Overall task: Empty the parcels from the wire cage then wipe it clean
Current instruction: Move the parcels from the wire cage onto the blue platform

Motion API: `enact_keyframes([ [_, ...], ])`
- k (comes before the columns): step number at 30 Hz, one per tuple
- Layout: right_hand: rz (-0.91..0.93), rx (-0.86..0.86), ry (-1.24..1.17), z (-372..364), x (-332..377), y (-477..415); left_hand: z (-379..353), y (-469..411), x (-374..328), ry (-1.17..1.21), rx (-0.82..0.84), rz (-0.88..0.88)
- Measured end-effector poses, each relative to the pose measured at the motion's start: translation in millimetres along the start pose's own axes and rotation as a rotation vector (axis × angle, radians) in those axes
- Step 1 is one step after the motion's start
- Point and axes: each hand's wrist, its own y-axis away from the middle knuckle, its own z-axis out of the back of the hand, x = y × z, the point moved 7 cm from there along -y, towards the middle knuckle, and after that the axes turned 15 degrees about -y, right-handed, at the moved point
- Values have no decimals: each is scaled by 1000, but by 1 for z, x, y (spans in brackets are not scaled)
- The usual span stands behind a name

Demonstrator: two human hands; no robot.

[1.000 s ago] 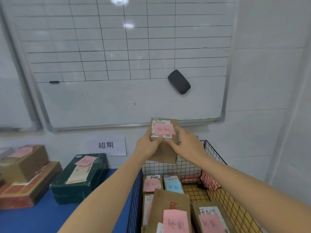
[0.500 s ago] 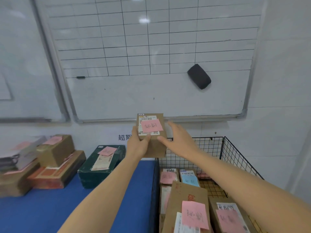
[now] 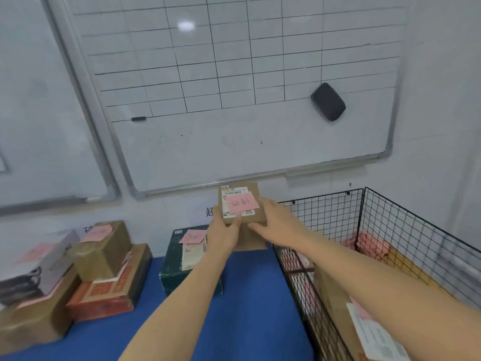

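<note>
A small brown cardboard parcel (image 3: 253,217) with a white label and a pink sticky note is held in the air above the blue table, left of the black wire cage (image 3: 364,217). My left hand (image 3: 225,231) grips its left side, thumb on the top face. My right hand (image 3: 273,218) lies against its right side with the fingers straight. Inside the cage lie more brown parcels (image 3: 335,295) with pink notes and a pink padded bag (image 3: 369,243).
On the blue table (image 3: 250,295) stand a dark green box (image 3: 182,259) with a pink note, and at the left a stack of brown and red-printed boxes (image 3: 104,277). A whiteboard (image 3: 234,126) with a black eraser (image 3: 328,101) hangs on the wall behind.
Both hands carried the small parcel leftward out of the cage and over the blue table. The view swung left, and my right hand loosened from a grip to straight fingers.
</note>
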Motion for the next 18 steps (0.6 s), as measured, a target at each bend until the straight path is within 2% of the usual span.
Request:
enact_keyframes([
  [5,-105,58,8,-21,-9,8,-12,1,16,-2,59,-67],
  [18,-225,26,48,-32,-35,11,-44,-7,38,-22,171,-38],
])
